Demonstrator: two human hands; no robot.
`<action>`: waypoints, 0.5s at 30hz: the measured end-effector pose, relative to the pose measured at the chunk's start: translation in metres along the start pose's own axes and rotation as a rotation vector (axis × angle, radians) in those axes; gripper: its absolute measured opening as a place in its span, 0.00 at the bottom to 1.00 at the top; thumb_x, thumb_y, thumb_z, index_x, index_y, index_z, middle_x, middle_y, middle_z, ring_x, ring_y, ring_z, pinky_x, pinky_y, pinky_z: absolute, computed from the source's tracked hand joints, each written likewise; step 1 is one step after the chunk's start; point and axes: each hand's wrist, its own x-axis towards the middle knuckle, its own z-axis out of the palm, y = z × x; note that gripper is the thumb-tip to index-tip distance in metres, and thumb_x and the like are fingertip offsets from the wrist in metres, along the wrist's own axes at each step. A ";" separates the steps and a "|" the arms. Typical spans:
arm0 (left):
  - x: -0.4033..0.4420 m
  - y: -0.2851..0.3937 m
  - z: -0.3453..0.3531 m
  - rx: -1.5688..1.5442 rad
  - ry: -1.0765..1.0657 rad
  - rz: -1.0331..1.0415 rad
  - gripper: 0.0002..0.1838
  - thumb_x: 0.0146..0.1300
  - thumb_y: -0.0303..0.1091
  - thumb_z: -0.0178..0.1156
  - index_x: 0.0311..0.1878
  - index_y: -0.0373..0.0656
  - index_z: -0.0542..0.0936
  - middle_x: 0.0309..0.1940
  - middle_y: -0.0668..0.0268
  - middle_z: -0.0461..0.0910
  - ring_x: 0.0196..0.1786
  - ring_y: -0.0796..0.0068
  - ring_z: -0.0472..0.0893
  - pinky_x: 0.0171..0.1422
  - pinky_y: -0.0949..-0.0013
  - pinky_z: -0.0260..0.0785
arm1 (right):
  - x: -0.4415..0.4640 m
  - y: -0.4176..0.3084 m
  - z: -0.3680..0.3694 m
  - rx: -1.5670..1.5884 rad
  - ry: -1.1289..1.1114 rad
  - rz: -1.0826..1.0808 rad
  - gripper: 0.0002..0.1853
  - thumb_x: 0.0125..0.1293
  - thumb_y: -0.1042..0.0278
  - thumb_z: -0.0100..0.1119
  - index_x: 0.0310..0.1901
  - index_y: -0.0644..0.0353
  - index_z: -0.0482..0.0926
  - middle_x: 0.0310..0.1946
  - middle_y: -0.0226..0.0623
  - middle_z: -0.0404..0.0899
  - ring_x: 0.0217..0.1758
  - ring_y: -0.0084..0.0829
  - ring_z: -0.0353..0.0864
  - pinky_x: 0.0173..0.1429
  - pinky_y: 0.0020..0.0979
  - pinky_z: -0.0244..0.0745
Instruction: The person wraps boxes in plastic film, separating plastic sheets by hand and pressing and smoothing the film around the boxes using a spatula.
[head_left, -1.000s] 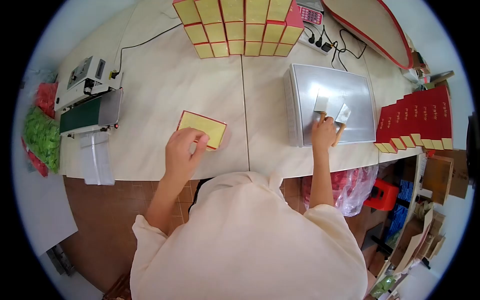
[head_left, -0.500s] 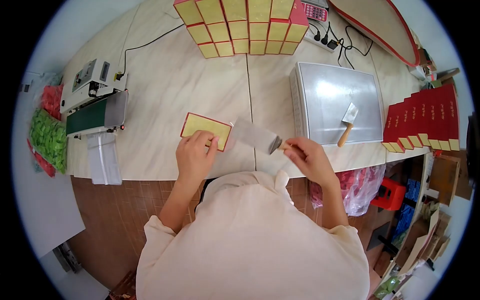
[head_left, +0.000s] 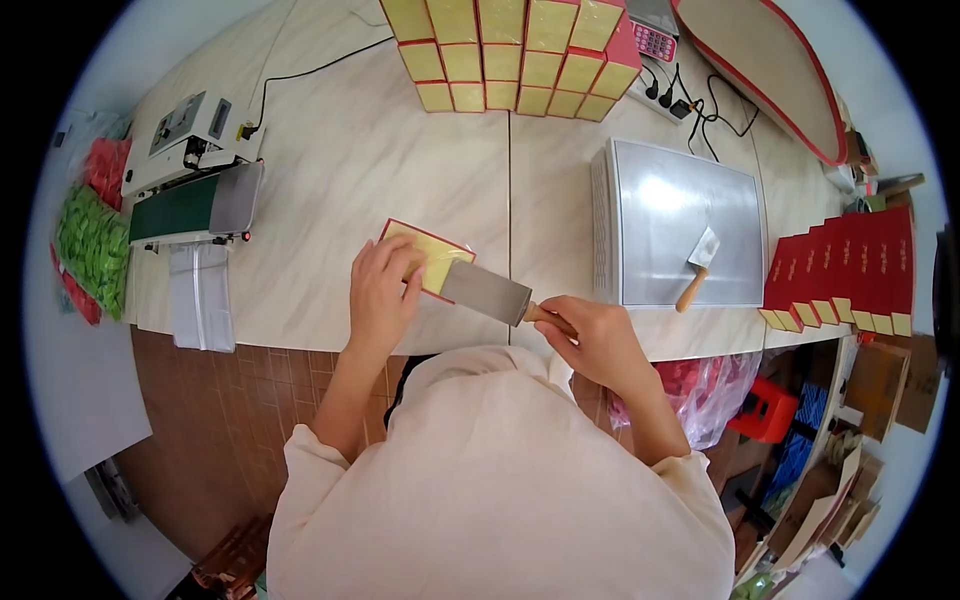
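In the head view, my right hand (head_left: 592,338) is closed round the wooden handle of a wide metal scraper (head_left: 487,291). Its flat blade lies over the lower right corner of a red-edged box with a yellow face (head_left: 436,256). My left hand (head_left: 382,292) grips the box's left side, with its fingers bent over the yellow face. Clear film shows at the box's right edge. To the right stands a silver metal-topped unit (head_left: 655,215), with a smaller wooden-handled scraper (head_left: 697,268) lying on top.
Stacked yellow-faced boxes (head_left: 503,62) stand at the back. A sealing machine (head_left: 195,180) sits on the left, with clear bags (head_left: 201,297) at the table edge. Red boxes (head_left: 845,262) stand in a row at the right. Black cables (head_left: 712,110) run from a power strip.
The scraper has moved left and down onto the box's corner, its blade no longer blurred. My left fingers sit further over the box. The whole view has shifted slightly.
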 end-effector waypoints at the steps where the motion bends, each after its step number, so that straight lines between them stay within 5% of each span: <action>1: 0.000 -0.003 0.000 0.000 0.005 -0.001 0.08 0.58 0.25 0.63 0.41 0.42 0.78 0.50 0.63 0.80 0.51 0.58 0.78 0.68 0.54 0.64 | 0.002 -0.001 0.003 -0.020 0.010 -0.020 0.08 0.61 0.67 0.66 0.39 0.60 0.81 0.25 0.37 0.80 0.24 0.39 0.79 0.27 0.35 0.72; 15: 0.000 -0.014 -0.002 -0.147 -0.067 0.014 0.10 0.62 0.25 0.61 0.46 0.38 0.76 0.57 0.59 0.77 0.58 0.55 0.76 0.74 0.52 0.62 | 0.004 -0.012 -0.011 -0.057 -0.065 0.021 0.08 0.63 0.65 0.65 0.37 0.59 0.80 0.25 0.36 0.81 0.25 0.39 0.80 0.28 0.35 0.73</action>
